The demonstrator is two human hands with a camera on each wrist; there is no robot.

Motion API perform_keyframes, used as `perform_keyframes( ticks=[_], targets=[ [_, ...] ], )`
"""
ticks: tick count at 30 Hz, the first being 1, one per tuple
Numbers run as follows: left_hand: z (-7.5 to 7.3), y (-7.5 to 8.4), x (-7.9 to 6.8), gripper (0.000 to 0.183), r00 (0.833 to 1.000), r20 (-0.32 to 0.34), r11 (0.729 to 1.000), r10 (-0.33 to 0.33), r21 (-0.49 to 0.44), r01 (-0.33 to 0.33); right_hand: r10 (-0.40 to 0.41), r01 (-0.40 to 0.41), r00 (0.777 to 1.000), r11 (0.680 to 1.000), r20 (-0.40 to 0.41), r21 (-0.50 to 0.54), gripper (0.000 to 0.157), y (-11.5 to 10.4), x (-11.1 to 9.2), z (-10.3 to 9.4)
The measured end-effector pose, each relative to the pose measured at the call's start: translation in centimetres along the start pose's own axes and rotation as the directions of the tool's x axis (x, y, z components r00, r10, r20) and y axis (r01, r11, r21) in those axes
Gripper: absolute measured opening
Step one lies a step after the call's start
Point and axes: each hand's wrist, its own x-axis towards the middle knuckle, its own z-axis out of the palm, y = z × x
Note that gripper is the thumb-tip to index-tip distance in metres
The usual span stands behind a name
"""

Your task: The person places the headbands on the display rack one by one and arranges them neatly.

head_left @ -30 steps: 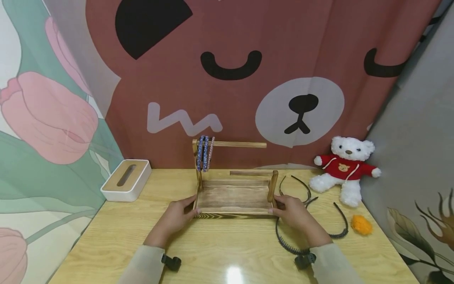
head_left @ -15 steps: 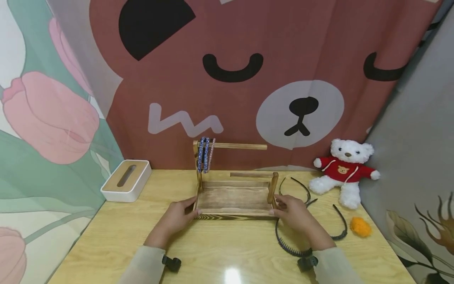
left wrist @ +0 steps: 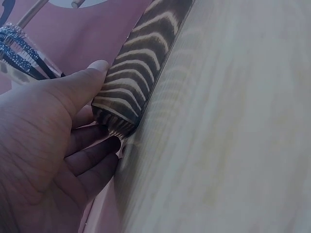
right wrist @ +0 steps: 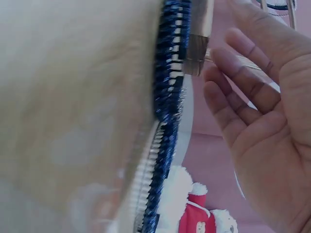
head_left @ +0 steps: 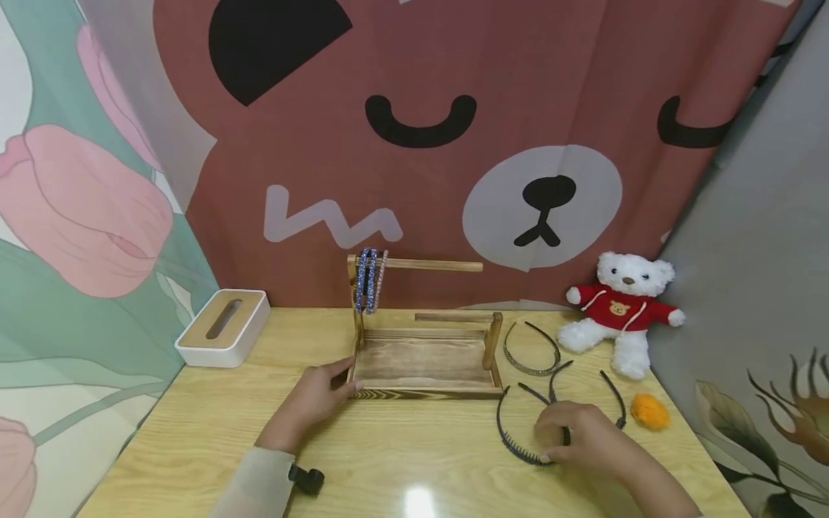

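A wooden two-bar rack with a tray base (head_left: 421, 360) stands mid-table in the head view. My left hand (head_left: 314, 392) holds its left front corner; in the left wrist view the thumb lies on the striped front edge (left wrist: 129, 82) and the fingers are at its end. Two blue glittery headbands (head_left: 360, 284) and a pink one (head_left: 381, 280) hang on the upper bar. Right of the rack, my right hand (head_left: 583, 435) is over a toothed dark headband (head_left: 518, 450), partly hiding it. In the right wrist view its fingers are loosely bent, apart from the blue toothed headband (right wrist: 170, 58).
More headbands lie on the right: a glittery one (head_left: 532, 370) at the back and a dark one (head_left: 614, 392) partly behind the right hand. Beyond them are a white teddy bear (head_left: 622, 309) and an orange fluffy ball (head_left: 650, 411). A tissue box (head_left: 223, 331) stands at left.
My right hand has let go of the rack's right side and moved right and toward me, over the headbands. The left hand stays at the rack's left corner.
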Motion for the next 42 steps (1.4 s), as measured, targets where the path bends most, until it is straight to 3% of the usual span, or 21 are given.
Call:
perform_keyframes(
  ticks=[5,14,23,28,31,38,40,42],
  targets=[
    [-0.4,-0.5,-0.1,0.066,1.000,-0.002,1.000,0.004,0.013,-0.004,-0.033,0.025,0.997,0.993,0.072,0.116,0.031,0.4,-0.5,0.6],
    [-0.2,-0.5,0.1,0.068,1.000,0.018,1.000,-0.003,-0.028,0.003,-0.043,0.032,0.987,0.997,0.155,0.077,0.020,0.6,-0.4,1.2],
    [-0.4,-0.2,0.4,0.069,1.000,0.009,1.000,0.006,-0.006,-0.006,-0.040,0.030,0.987,0.997,0.154,0.070,0.010,0.4,-0.6,1.3],
    [-0.5,-0.1,0.3,0.068,1.000,0.016,1.000,-0.001,-0.013,0.001,-0.030,0.001,0.990,0.978,0.135,0.209,0.007,-0.4,-1.3,0.3],
    [-0.4,-0.1,0.3,0.069,1.000,0.017,1.000,0.004,-0.020,-0.003,-0.050,0.017,0.995,0.934,0.082,0.357,0.004,-0.5,-1.7,-0.7],
    [-0.2,-0.3,0.3,0.068,1.000,0.011,1.000,-0.003,-0.022,0.003,-0.062,0.100,0.995,0.771,-0.081,0.629,0.022,-0.3,-1.5,-2.2],
    [-0.1,-0.3,0.2,0.068,1.000,0.010,0.999,-0.008,-0.031,0.008,-0.059,0.136,0.989,0.711,-0.134,0.690,0.024,-0.4,-0.9,-2.4],
    [0.0,-0.3,0.2,0.069,1.000,0.009,0.999,-0.013,-0.039,0.014,-0.077,0.179,0.983,0.611,-0.167,0.771,0.029,-0.5,-0.2,-2.5]
  ],
)
